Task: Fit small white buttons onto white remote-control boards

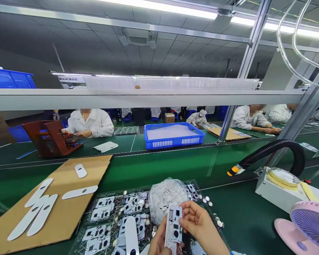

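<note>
Pinching a white perforated panel (173, 228) between them, the left hand (158, 242) and right hand (201, 226) meet above a clear tray (81, 244) crowded with similar panels, beside a plastic bag (166, 198) of white pieces. Several white strips (42, 216) lie on a cardboard sheet (66, 212) on the green surface (236, 212); a co-worker (89, 124) sits across the line, near a blue crate (174, 136).

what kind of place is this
Probably a factory assembly line, perhaps for small electronics: workers in white coats sit along a green conveyor belt, and the white panel in hand matches others laid out in rows.
</note>
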The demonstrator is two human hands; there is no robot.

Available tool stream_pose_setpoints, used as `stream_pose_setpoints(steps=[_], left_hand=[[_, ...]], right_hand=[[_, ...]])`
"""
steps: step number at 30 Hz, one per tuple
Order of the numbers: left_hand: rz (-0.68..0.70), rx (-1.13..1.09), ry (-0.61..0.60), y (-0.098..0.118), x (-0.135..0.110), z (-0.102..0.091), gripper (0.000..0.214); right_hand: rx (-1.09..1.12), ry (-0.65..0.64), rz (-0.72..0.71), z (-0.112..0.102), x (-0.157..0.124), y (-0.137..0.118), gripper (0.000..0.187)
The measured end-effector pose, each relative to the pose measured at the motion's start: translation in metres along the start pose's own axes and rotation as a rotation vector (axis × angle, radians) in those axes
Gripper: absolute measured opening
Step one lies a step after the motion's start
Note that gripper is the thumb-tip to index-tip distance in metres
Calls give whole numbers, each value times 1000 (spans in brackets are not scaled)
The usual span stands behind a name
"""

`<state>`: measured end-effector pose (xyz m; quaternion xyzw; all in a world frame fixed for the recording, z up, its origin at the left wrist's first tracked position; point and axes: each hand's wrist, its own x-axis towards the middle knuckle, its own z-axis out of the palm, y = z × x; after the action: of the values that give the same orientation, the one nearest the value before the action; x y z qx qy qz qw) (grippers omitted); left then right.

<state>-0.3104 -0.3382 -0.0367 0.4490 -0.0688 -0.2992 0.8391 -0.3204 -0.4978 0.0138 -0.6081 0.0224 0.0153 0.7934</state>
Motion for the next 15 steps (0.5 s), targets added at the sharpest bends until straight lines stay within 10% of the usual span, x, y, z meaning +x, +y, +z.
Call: stream_pose_setpoints(steps=[15], left_hand=[[16,36,-41,1,-1,3,112]], right_hand=[[-183,67,-5,5,7,17,32]])
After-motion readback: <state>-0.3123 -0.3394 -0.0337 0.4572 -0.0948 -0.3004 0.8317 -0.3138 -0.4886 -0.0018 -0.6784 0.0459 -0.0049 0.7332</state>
